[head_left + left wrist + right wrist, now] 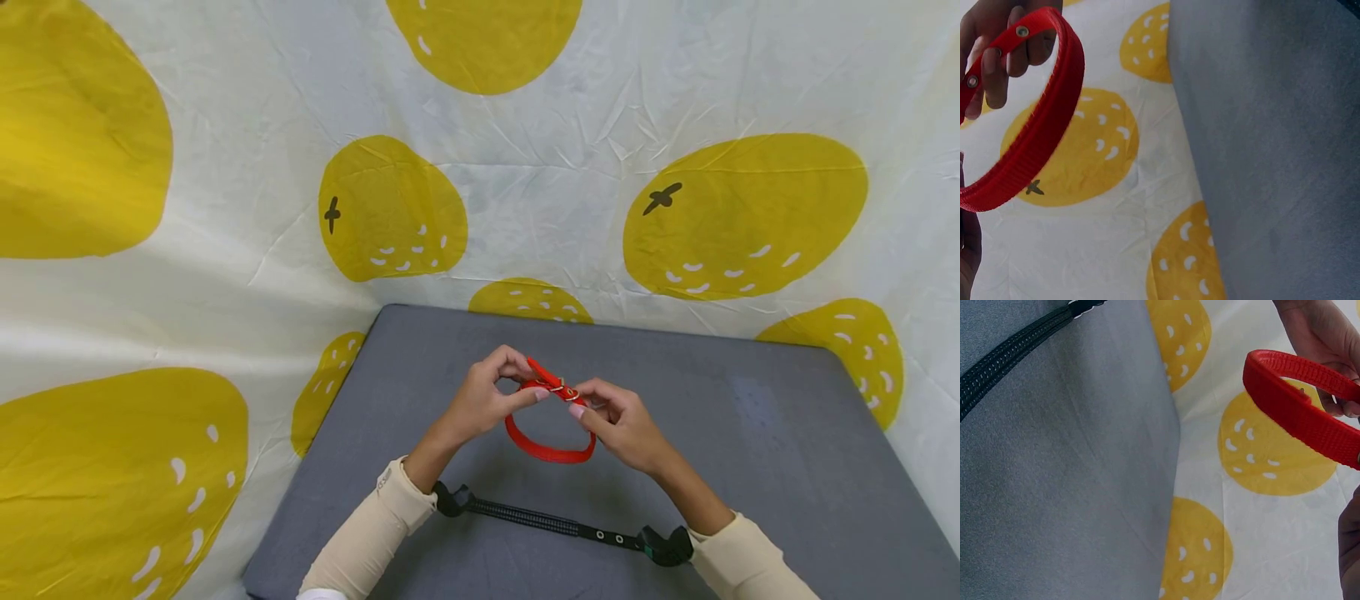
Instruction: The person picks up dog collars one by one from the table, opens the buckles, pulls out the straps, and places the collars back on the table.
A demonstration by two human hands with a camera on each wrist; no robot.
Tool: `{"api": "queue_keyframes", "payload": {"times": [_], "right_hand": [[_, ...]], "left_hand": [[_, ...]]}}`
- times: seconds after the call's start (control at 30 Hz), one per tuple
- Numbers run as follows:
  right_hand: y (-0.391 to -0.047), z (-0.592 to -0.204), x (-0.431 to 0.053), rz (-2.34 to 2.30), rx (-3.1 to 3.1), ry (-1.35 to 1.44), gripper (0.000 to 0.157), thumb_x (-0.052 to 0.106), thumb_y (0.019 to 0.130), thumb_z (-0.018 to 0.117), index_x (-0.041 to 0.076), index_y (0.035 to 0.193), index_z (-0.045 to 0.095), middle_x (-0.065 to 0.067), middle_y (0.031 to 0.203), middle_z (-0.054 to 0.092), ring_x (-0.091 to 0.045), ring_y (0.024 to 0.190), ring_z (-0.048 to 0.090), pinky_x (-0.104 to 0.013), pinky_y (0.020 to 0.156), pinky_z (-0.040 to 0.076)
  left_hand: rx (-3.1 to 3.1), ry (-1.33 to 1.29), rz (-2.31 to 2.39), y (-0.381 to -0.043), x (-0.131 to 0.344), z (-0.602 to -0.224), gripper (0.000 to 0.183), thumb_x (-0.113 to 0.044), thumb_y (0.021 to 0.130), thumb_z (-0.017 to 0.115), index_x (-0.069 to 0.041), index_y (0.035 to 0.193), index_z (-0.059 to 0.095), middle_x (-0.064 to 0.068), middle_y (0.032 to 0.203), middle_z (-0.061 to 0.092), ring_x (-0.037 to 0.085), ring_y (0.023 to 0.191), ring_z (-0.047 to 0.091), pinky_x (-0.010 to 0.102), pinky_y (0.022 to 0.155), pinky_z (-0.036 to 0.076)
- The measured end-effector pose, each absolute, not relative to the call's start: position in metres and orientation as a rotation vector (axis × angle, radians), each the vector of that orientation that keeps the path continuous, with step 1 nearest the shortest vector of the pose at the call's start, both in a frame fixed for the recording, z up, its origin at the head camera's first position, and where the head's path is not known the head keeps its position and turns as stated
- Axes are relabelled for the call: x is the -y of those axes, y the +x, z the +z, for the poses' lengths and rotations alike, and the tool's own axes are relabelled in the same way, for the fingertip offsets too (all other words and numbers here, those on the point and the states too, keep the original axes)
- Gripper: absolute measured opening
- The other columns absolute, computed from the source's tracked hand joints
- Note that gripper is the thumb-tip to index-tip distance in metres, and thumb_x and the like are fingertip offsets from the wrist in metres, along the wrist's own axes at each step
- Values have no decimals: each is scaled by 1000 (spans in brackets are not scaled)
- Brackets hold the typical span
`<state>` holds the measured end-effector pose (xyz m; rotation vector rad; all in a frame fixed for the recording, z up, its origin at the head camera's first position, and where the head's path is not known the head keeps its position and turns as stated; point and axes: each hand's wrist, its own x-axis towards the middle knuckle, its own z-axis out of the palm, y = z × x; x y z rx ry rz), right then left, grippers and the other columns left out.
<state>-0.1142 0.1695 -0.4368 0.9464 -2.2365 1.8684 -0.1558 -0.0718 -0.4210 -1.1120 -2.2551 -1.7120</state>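
A red collar (pixel 550 454) with metal eyelets and a buckle is held above the table, its band forming a loop. My left hand (pixel 483 396) pinches the band beside the buckle, close to the strap's free end. On the other side of the buckle, my right hand (pixel 622 425) grips the band between thumb and fingers. In the left wrist view the collar (pixel 1054 125) curves close to the camera, its eyelets showing. The right wrist view shows the collar's ribbed red band (pixel 1291 406), while part of its loop runs out of frame.
A black strap (pixel 525 517) with eyelets lies on the grey table (pixel 675 392) below the hands. Black wrist mounts (pixel 663 546) sit at both cuffs. White cloth (pixel 547 217) with yellow fruit prints stands behind the table and along its left side.
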Motion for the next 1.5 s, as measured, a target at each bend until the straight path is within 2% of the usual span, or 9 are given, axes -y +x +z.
{"api": "queue_keyframes", "payload": {"times": [0.2, 0.4, 0.47, 0.63, 0.8, 1.0, 1.2, 1.33, 1.5], "right_hand": [[-114, -438, -170, 1825, 2250, 943, 19, -10, 94, 57, 4, 106, 64, -5, 73, 56, -11, 44, 43, -25, 41, 37], [-114, -440, -172, 1814, 2282, 945, 22, -9, 93, 58, -1, 113, 66, -8, 82, 66, -10, 39, 39, -24, 38, 34], [-114, -440, -172, 1845, 2287, 954, 22, -9, 94, 58, -2, 113, 66, -6, 79, 66, -10, 36, 34, -23, 35, 31], [-115, -439, -175, 1952, 2282, 980, 20, -10, 96, 52, -4, 110, 66, 3, 78, 66, -15, 37, 41, -26, 36, 39], [-116, -439, -176, 2001, 2285, 991, 21, -7, 100, 48, -2, 105, 67, -5, 76, 63, -18, 39, 43, -31, 38, 42], [-115, -441, -176, 1971, 2355, 942, 15, -2, 100, 54, 5, 99, 67, -18, 72, 54, -15, 38, 39, -27, 35, 38], [-116, -442, -173, 1944, 2410, 883, 12, 1, 98, 59, 7, 93, 68, -10, 58, 45, -8, 36, 31, -22, 33, 30], [-116, -443, -171, 1936, 2445, 868, 10, 2, 97, 61, 6, 91, 69, -5, 52, 36, -3, 38, 28, -22, 35, 26], [-117, -443, -171, 1932, 2475, 842, 9, 3, 96, 63, 6, 89, 68, -7, 58, 46, -1, 41, 29, -26, 37, 29]], "left_hand": [[2273, -1093, -1773, -155, 72, -422, 43, -6, 87, 77, -5, 118, 47, 13, 99, 76, 20, 88, 71, 26, 61, 51], [2339, -1062, -1748, -155, 74, -422, 57, -12, 87, 79, -9, 133, 45, 9, 99, 76, 12, 87, 67, 27, 60, 52], [2357, -1083, -1710, -156, 75, -421, 57, -13, 87, 79, -10, 134, 46, 7, 99, 76, 9, 85, 66, 26, 59, 51], [2416, -1150, -1641, -156, 77, -421, 54, -16, 86, 80, -10, 132, 51, 6, 98, 76, 6, 78, 65, 25, 51, 47], [2468, -1210, -1607, -156, 79, -419, 51, -20, 85, 81, -12, 129, 56, 3, 97, 75, 6, 80, 66, 25, 59, 53], [2497, -1285, -1573, -156, 79, -418, 47, -22, 84, 82, -13, 125, 60, -1, 97, 74, 7, 89, 66, 25, 71, 56], [2543, -1374, -1436, -155, 76, -417, 47, -20, 84, 82, -10, 124, 60, -1, 96, 72, 5, 87, 62, 20, 68, 54], [2565, -1427, -1279, -154, 73, -417, 47, -25, 84, 83, -10, 123, 63, -3, 92, 70, 2, 81, 59, 17, 70, 51], [2506, -1487, -1075, -155, 69, -416, 39, -30, 83, 83, -13, 117, 72, -6, 95, 72, 1, 81, 58, 17, 76, 46]]}}
